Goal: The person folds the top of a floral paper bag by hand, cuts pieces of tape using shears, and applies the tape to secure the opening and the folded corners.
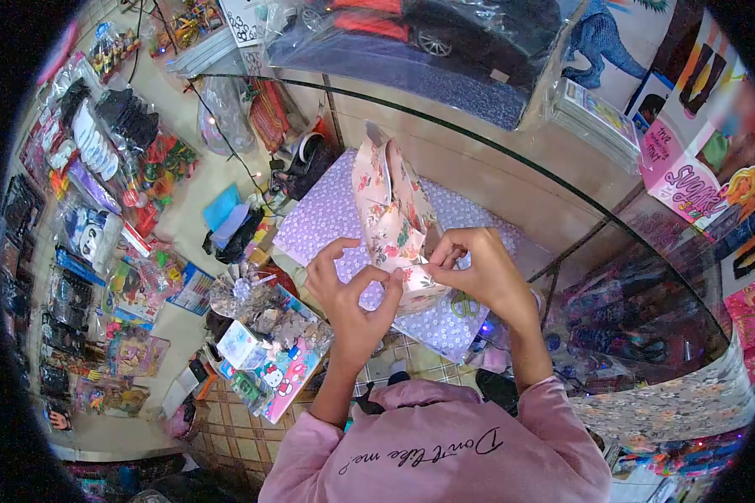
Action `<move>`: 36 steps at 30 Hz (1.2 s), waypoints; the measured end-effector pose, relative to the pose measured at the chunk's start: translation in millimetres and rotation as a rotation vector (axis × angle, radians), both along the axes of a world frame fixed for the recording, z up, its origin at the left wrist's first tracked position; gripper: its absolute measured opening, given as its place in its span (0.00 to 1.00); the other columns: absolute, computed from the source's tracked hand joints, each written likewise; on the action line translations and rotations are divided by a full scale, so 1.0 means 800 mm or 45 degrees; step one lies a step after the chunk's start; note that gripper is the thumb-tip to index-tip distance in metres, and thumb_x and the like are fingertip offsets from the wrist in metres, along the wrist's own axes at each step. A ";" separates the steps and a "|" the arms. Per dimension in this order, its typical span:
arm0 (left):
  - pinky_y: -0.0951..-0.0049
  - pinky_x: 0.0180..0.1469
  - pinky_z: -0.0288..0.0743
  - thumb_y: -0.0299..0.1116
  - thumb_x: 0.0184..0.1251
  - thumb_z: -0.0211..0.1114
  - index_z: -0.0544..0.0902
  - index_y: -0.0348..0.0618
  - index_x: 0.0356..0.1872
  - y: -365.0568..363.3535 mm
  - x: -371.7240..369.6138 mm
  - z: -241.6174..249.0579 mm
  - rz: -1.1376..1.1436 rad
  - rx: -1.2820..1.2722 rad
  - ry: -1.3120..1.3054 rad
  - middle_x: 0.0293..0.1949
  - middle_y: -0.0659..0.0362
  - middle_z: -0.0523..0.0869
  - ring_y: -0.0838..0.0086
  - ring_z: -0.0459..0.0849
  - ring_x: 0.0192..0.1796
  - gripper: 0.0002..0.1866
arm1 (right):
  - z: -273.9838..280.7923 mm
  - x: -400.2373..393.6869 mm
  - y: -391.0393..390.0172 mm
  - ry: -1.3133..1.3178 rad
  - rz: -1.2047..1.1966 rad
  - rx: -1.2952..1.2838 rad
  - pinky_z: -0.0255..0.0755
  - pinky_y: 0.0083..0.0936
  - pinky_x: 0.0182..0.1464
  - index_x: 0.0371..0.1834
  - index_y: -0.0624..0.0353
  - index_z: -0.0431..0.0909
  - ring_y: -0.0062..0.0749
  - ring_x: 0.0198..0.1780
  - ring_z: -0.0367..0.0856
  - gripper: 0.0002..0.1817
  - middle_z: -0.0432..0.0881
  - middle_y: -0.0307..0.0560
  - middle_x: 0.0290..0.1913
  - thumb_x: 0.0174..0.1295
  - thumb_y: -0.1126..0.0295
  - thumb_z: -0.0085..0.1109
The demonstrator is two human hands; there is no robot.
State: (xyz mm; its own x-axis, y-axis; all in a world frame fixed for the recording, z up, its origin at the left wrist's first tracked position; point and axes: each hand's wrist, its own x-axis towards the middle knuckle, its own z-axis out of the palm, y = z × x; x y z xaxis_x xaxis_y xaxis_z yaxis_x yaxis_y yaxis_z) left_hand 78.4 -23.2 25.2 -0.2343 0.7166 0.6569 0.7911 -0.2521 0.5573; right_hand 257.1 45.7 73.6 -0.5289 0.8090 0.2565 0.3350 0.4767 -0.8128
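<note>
In front of me a pink floral wrapping paper point(387, 210) is folded into a long bag-like shape, its far end gaping. It lies on a lilac cloth or sheet with small white flowers point(315, 214). At the near end, my left hand point(354, 293) pinches the folded paper edge between thumb and index finger, the other fingers raised. My right hand point(482, 272) pinches the same near end from the other side, thumb and fingertips closed on the paper. A pair of scissors with green handles point(464, 307) lies on the lilac sheet, close below my right wrist.
A curved glass shelf edge point(478, 138) arches over the work surface, with a boxed toy car point(428, 38) on it. To the left stand a Hello Kitty item point(278, 377) and a silvery decorated bundle point(247, 293). Packaged goods point(134, 285) cover the left side.
</note>
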 end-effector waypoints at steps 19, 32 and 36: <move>0.59 0.57 0.54 0.33 0.44 0.74 0.79 0.50 0.17 0.002 -0.003 -0.013 -0.006 -0.078 -0.094 0.51 0.56 0.73 0.58 0.67 0.55 0.09 | -0.009 -0.001 0.011 -0.014 0.012 -0.019 0.73 0.25 0.31 0.27 0.64 0.75 0.27 0.27 0.80 0.12 0.81 0.45 0.25 0.48 0.74 0.72; 0.59 0.57 0.57 0.30 0.45 0.73 0.70 0.47 0.24 0.010 0.005 -0.033 -0.014 0.037 -0.306 0.49 0.54 0.72 0.59 0.68 0.54 0.16 | -0.035 0.010 0.038 0.287 0.181 -0.407 0.59 0.14 0.28 0.29 0.54 0.68 0.11 0.27 0.66 0.18 0.70 0.29 0.24 0.49 0.73 0.74; 0.62 0.59 0.57 0.29 0.48 0.73 0.65 0.46 0.32 0.020 0.001 -0.056 -0.208 0.034 -0.723 0.50 0.52 0.72 0.63 0.68 0.55 0.21 | -0.043 0.012 0.042 0.347 0.186 -0.476 0.56 0.12 0.29 0.29 0.53 0.67 0.08 0.27 0.64 0.18 0.69 0.27 0.25 0.52 0.74 0.73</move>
